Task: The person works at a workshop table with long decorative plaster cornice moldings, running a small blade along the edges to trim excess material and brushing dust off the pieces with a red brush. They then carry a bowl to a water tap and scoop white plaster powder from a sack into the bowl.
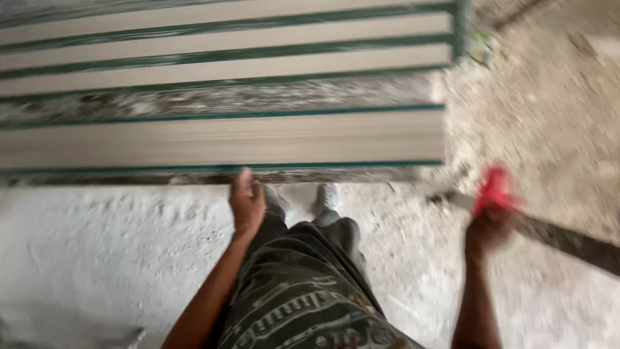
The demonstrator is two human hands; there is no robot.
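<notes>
One red object [495, 189], blurred beyond naming, sat gripped in the right hand [489, 227], whose fingers were closed around it, above the dusty floor [97, 258]. The left hand [247, 203] hung loosely open, holding nothing. Ahead lay five pale flat planks [219, 139] with green edges. A dark strip [568, 240] lay beside the right hand.

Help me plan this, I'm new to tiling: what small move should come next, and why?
Probably bring the left hand onto the near edge of the tile stack. It hangs open just short of that edge, while the right hand already holds the red-handled tool.
</notes>
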